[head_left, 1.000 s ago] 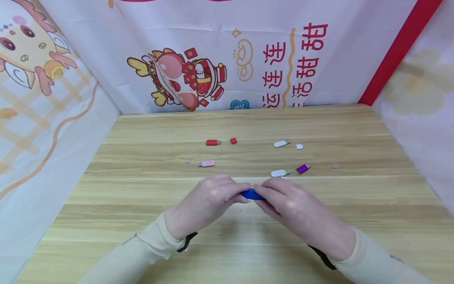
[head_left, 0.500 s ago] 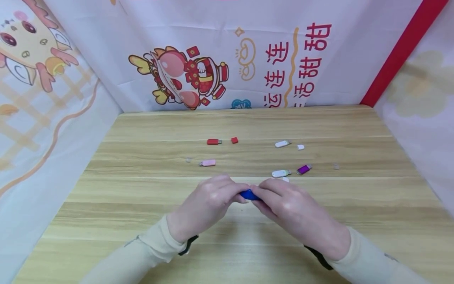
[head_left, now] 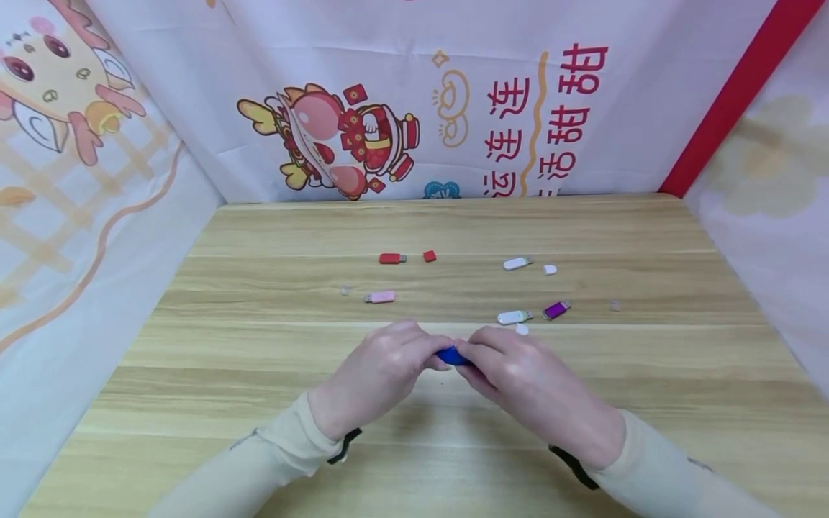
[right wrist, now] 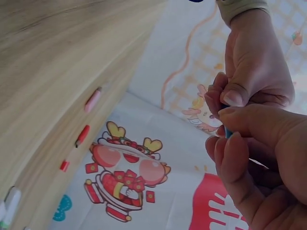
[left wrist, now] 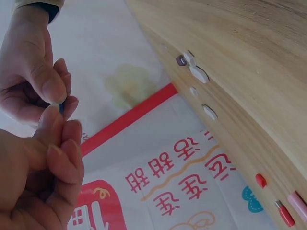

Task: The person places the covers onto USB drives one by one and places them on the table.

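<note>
Over the front middle of the table, my left hand and right hand meet fingertip to fingertip. Between them is a small blue USB stick, pinched from both ends by thumbs and fingers, which hide most of it. Seen from the left wrist, the left hand is near and the right hand faces it, a sliver of blue showing at the join. The right wrist view has a bit of blue beside the right hand's thumb.
Beyond the hands on the table lie uncapped USB sticks: red, pink, purple, and two white ones. Loose caps lie near them, a red cap, a white cap and clear ones. Printed cloth hangs behind.
My right hand and forearm have drawn slightly left toward the left hand, the fingertips now closer together on the blue USB stick. The head view has shifted a little.
</note>
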`<state>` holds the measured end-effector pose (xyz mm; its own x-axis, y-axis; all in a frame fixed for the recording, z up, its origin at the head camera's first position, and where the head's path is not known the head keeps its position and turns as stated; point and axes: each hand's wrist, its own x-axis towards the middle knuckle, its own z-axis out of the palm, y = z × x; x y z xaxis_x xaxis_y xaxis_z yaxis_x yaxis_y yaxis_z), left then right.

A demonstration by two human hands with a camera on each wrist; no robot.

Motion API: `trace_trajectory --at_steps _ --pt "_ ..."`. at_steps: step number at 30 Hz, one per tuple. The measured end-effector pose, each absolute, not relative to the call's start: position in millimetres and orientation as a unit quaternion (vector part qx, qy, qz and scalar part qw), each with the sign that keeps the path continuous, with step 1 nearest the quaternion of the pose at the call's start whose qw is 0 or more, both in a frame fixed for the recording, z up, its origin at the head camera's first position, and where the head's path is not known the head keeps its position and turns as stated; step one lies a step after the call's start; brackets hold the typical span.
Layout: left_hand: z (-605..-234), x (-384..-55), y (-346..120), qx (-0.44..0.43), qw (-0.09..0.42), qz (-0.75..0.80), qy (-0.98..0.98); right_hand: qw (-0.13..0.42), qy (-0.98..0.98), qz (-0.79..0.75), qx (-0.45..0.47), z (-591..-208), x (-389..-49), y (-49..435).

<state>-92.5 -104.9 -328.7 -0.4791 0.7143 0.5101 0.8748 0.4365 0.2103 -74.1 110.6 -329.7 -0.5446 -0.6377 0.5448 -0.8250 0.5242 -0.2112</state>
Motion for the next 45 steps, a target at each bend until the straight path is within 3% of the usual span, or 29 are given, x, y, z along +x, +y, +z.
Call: trace_trajectory --at_steps 6,18,31,45 --pt "-341 -97 -106 -0.486 0.096 -0.195 -0.846 0.142 -0.858 0.227 0.437 -345 -83 109" --pt "-365 -108 -95 -0.445 0.005 -0.168 -0.88 0.036 -0.884 0.227 0.407 -370 -96 107" --pt "-379 -119 -83 -0.437 -0.047 -0.157 -0.885 0.013 -0.891 0.218 0.398 -386 -105 112" --pt "-391 -117 -76 -0.439 -0.062 -0.118 -0.888 -0.031 -0.892 0.211 0.398 -395 -106 117"
